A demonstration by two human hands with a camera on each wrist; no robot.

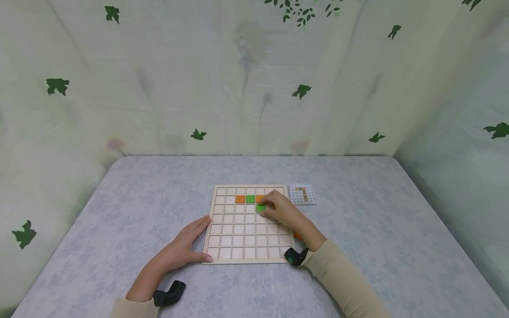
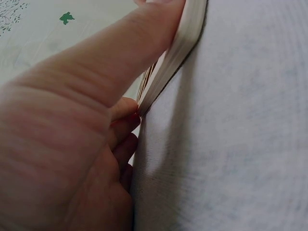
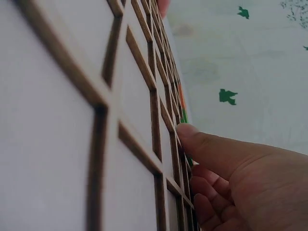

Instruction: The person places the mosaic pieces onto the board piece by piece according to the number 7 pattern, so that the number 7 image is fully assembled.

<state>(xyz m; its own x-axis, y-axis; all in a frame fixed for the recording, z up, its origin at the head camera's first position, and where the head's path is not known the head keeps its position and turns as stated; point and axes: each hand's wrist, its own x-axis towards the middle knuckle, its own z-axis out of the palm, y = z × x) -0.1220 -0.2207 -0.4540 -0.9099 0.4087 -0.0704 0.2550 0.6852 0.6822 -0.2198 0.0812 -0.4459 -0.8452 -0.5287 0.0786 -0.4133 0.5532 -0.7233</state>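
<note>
While the left hand (image 1: pixel 187 244), fingers extended, rests against the left edge of a wooden grid board (image 1: pixel 249 240), the right hand (image 1: pixel 283 209) pinches a green square tile (image 1: pixel 260 208), just below an orange tile (image 1: pixel 259 198) on this board, a pattern card (image 1: pixel 302 194) lying beside.

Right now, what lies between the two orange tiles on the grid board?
A single green tile lies between the left orange tile and the right orange tile, which the right hand partly covers; the head view shows this.

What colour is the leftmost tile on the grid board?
The leftmost tile is orange; it shows best in the head view.
</note>
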